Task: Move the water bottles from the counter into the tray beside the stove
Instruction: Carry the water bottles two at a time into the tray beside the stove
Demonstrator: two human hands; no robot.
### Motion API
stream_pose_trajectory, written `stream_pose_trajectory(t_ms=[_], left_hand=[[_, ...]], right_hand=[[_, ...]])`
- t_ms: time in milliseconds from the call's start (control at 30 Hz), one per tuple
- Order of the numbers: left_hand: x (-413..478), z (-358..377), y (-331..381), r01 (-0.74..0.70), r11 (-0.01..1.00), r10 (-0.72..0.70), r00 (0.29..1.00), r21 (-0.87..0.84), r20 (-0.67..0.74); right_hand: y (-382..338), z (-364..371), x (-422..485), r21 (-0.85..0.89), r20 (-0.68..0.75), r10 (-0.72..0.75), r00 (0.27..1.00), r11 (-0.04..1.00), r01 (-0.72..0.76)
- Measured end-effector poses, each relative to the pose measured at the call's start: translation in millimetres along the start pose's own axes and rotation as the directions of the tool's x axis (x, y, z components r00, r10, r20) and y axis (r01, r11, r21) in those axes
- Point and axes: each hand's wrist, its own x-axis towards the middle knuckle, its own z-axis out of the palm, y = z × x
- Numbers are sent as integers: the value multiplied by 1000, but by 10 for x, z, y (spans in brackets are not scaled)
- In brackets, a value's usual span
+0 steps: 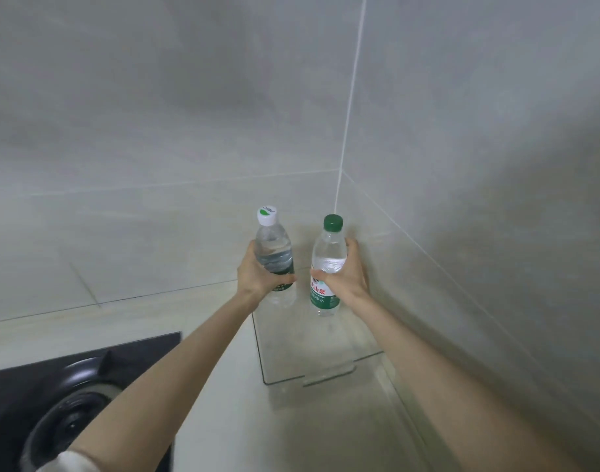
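My left hand grips a clear water bottle with a white and green cap round its middle. My right hand grips a second clear bottle with a green cap and a green and red label. Both bottles stand upright at the far end of a clear plastic tray, which lies on the pale counter in the wall corner. Whether their bases touch the tray floor I cannot tell.
A black gas stove with a round burner lies at the lower left, beside the tray. Grey tiled walls close the corner behind and to the right of the tray. Pale counter runs between stove and tray.
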Motion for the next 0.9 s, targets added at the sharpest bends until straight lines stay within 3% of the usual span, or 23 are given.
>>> stream_pose_trajectory(t_ms=[400,633,833,900], left_hand=[[718,458,-539,132,987,-142,983,91,113],[852,621,-846,298,954,-296,953,-20,68],[857,677,-1002,367,923,-358,929,-119,92],[831,667,-1008,365,928,-359,930,-77,82]], right_hand=[[531,454,836,-161,-8,35,999,986,-36],[760,600,1063,-218,32,75,997,974,-66],[845,604,1087,-243,96,59,994,969,-34],[855,596,1101,-261,132,37,991,965,-2]])
